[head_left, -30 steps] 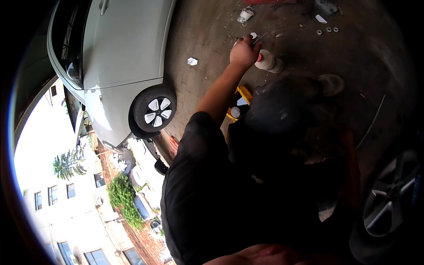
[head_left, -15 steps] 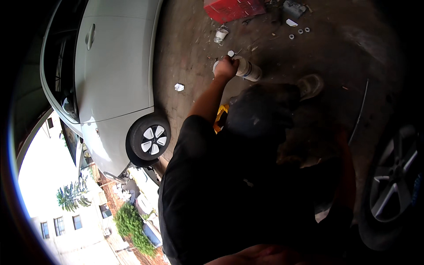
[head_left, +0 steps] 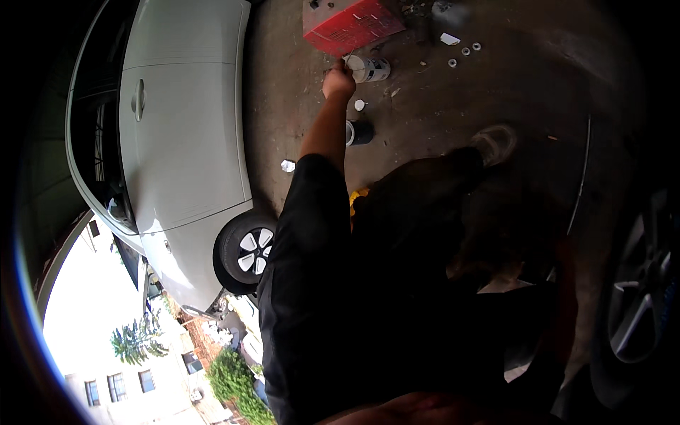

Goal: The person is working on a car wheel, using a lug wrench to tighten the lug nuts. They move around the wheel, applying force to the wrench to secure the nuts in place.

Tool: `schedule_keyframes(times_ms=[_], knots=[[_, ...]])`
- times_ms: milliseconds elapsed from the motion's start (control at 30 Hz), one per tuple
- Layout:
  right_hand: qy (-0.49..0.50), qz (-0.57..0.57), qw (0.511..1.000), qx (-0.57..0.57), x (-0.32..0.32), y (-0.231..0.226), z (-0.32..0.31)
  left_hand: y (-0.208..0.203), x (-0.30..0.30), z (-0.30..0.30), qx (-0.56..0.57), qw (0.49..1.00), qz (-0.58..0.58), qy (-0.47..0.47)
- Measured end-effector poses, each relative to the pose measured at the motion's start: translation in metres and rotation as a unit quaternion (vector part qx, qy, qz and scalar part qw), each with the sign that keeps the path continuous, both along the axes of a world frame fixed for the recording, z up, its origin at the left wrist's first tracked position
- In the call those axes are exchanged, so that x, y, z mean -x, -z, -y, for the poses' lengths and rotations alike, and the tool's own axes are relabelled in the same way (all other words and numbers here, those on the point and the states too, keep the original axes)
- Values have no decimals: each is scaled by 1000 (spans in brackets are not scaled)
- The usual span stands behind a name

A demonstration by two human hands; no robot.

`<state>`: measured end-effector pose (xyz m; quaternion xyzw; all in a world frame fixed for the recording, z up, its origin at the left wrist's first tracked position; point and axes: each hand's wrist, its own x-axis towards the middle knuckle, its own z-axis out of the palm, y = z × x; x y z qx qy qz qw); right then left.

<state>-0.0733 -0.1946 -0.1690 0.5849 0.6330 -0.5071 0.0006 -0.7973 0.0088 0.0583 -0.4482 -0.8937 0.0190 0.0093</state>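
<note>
My left hand [head_left: 340, 83] is stretched far forward, its fingers closed at the rim of a white can [head_left: 372, 69] with a dark label. A thin stick [head_left: 348, 58] shows by the fingertips. Nearer to me, a dark can [head_left: 361, 132] with a pale rim stands on the ground, and a small white lid-like disc [head_left: 360, 105] lies between the two cans. On the right, my right forearm [head_left: 567, 304] is dim, and the fingers of that hand are lost in the shade.
A red box [head_left: 354, 27] stands just past the white can. Washer-like rings [head_left: 465, 52] and a white scrap [head_left: 450, 39] lie to its right. A pale car [head_left: 184, 113] borders the left; a wheel [head_left: 637, 304] stands at the right. Crumpled white paper [head_left: 288, 166] lies near the car.
My left hand has reached farther forward and left, with the white can moving alongside to the red box. The dark can now shows. The view has shifted slightly.
</note>
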Motion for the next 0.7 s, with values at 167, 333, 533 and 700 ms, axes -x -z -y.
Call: schedule_keyframes(times_ms=[167,333,533,700], knots=[[36,67,996,57,-26,-2,15,20,-11,-42,-18,998,49,-20],[0,78,996,34,21,-70,-2,21,17,-56,39,994,33,94],[105,-2,989,-107,39,-92,2,45,-55,-92,57,991,40,110],[290,-139,946,30,65,-225,-25,40,-204,-107,65,917,180,350]])
